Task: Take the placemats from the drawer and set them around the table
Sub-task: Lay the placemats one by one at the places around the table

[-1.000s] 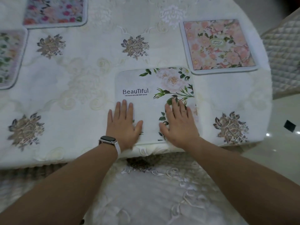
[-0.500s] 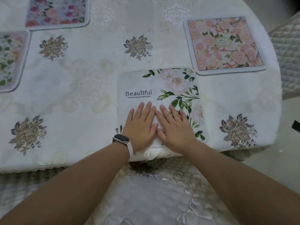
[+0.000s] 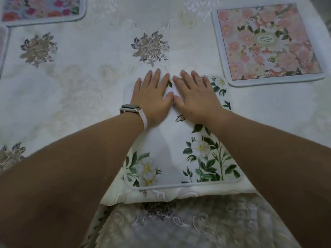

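— Changed in the last second?

— Slid up the white floral placemat (image 3: pixel 172 154), from its near border to its far one at twelve o'clock: left hand (image 3: pixel 152 97) and right hand (image 3: pixel 195 99), now side by side.

— Gripping anything?

— No. Lying flat, fingers straight, palms pressing down, holding nothing.

— Meaning for the task?

— Reads as smoothing a freshly laid mat. Sits at six o'clock on the tablecloth (image 3: pixel 80 83), just inside the near edge. Likely close to finished: pink placemat (image 3: pixel 268 43) at two o'clock, bright-flowered placemat (image 3: pixel 41 8) at eleven, fourth placemat (image 3: pixel 2 47) cut off at nine.

— Material, shape?

— Thin, soft, squarish, with rounded corners and a pale bound rim; printed with white blooms and green leaves. Underneath, glossy embroidered cloth with raised grey-gold flowers. Slippery-looking, so probably prone to creeping under a hard push.
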`<act>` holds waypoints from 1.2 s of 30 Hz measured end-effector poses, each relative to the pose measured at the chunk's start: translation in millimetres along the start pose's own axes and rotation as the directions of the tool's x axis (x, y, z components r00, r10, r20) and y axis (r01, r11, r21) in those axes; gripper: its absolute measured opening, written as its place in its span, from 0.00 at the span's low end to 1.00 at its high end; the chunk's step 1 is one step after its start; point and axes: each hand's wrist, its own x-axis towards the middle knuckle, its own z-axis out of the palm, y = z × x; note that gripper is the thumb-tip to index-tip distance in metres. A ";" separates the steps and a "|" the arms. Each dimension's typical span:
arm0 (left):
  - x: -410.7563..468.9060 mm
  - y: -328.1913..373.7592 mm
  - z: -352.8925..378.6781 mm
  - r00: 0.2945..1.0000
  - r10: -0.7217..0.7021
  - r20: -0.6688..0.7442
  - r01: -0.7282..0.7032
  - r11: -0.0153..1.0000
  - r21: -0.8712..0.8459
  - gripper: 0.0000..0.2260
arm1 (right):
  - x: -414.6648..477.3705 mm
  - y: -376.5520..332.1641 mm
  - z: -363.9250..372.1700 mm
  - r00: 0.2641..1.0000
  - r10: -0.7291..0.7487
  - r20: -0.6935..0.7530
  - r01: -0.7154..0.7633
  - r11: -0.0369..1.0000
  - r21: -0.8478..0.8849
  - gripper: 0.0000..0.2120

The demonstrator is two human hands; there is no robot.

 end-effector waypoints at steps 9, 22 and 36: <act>-23.0 -40.9 -5.1 0.999 -0.046 0.024 0.045 0.999 0.004 0.31 | -29.1 25.6 -3.3 0.996 0.090 0.016 -0.090 0.996 0.016 0.33; -163.3 -12.1 14.3 0.992 -0.029 0.119 0.023 0.999 0.048 0.38 | -151.6 -1.4 9.2 0.991 0.061 0.119 -0.060 0.998 -0.014 0.32; -234.7 11.7 -2.1 0.949 0.042 0.312 -0.028 0.998 -0.050 0.34 | -226.3 0.9 7.0 0.972 0.117 0.202 -0.126 0.992 0.030 0.34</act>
